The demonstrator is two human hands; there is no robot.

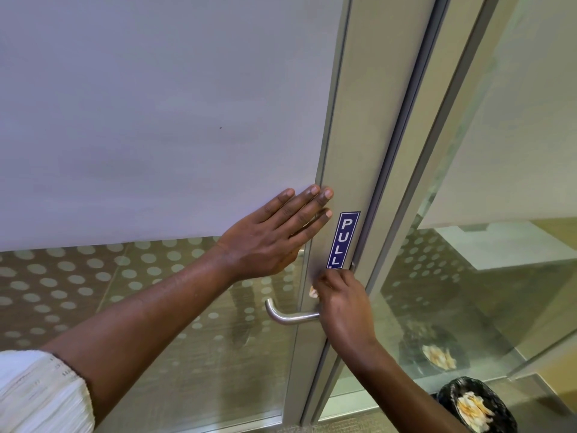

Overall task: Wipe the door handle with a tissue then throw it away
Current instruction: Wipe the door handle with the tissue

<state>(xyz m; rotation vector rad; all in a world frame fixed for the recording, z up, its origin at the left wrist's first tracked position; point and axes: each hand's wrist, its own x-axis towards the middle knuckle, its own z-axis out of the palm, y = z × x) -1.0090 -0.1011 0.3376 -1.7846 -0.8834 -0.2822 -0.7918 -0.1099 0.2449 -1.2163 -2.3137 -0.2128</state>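
A brushed-metal lever door handle point(288, 317) juts left from the aluminium door frame point(352, 157). My right hand point(343, 304) covers the handle's base, fingers closed on a crumpled tissue point(313, 292), of which only a small pale corner shows. My left hand point(281, 232) lies flat with fingers spread on the frosted glass and the frame's edge, just above the handle. A blue PULL sticker point(343, 239) sits on the frame between both hands.
A bin lined with a black bag point(474, 404) holding crumpled paper stands on the floor at the lower right; its reflection point(437, 354) shows in the glass side panel. The door's lower glass carries a dotted pattern.
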